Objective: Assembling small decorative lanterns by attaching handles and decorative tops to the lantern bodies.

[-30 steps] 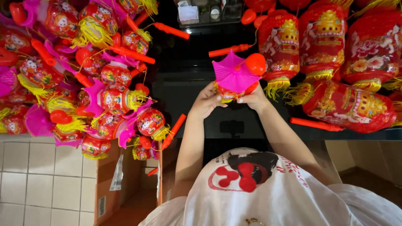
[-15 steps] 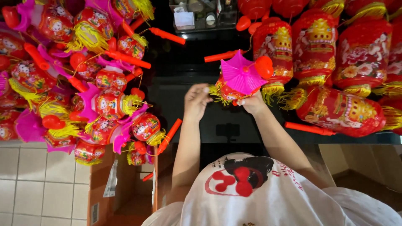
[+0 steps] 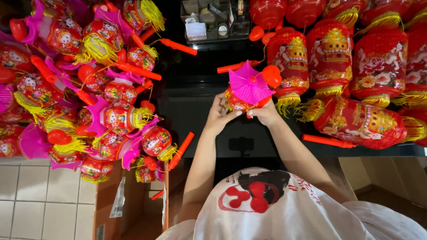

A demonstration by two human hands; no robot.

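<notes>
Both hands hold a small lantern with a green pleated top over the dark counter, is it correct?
Not quite: the head view shows the small lantern's pleated top is pink, not green. The left hand and right hand do hold it over the dark counter.

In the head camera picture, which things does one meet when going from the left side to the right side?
Heap of small pink-topped lanterns → left hand → pink-topped lantern held in both hands → right hand → lying red lantern with yellow tassels.
</notes>
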